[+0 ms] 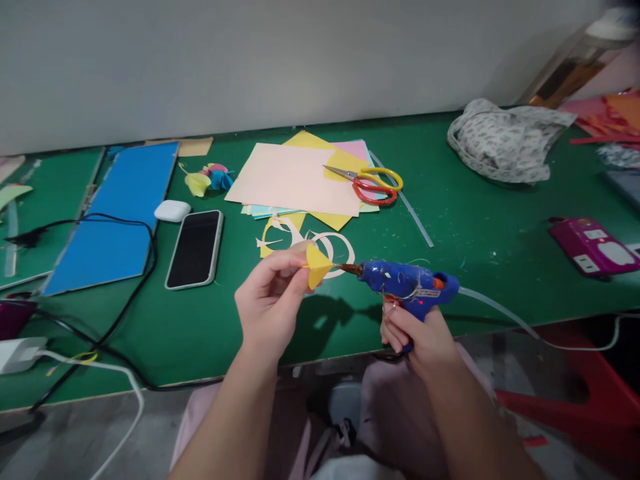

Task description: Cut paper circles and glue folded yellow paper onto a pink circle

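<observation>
Left hand (pixel 273 297) pinches the yellow paper piece (pixel 317 265); right hand (pixel 420 333) grips the glue gun (pixel 407 283), nozzle touching paper: squeeze gently, fingertips clear.

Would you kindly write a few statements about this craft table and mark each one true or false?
1. The right hand holds a blue hot glue gun. True.
2. The left hand pinches a folded yellow paper piece. True.
3. The red-and-yellow-handled scissors lie on the blue board. False: they rest on the stack of pastel paper sheets.
4. The black-screened smartphone is propped upright. False: it lies flat on the green table.
</observation>
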Action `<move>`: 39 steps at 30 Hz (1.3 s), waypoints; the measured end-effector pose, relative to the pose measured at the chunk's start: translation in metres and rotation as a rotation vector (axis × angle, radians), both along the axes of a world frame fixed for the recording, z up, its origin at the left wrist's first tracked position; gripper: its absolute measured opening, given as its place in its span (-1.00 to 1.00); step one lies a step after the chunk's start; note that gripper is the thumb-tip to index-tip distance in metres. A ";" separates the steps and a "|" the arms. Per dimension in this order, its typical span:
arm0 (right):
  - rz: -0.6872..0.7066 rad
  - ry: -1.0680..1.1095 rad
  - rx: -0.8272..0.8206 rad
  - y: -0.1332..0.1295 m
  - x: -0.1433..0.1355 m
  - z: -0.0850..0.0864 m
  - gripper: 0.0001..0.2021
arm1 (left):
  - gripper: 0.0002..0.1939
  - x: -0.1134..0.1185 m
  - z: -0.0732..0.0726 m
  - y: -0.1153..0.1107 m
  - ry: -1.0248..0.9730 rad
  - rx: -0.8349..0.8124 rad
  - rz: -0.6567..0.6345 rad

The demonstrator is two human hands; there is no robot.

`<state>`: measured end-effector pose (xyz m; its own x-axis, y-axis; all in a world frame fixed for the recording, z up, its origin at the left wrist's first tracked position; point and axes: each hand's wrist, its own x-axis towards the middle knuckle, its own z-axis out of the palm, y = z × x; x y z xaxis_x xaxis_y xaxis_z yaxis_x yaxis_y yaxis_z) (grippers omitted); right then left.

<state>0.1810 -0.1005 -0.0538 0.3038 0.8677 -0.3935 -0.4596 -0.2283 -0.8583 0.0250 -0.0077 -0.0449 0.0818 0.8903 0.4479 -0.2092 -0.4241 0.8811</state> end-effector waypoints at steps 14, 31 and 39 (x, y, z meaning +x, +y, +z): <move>-0.017 -0.016 -0.013 0.001 -0.001 0.003 -0.77 | -0.87 -0.003 -0.001 0.001 -0.071 -0.104 -0.116; 0.039 -0.007 0.007 0.000 -0.001 0.006 -0.77 | -0.82 -0.007 0.006 0.003 -0.100 -0.266 -0.141; 0.079 -0.004 -0.014 -0.002 0.000 0.006 -0.76 | -0.85 -0.007 0.006 0.005 -0.102 -0.267 -0.182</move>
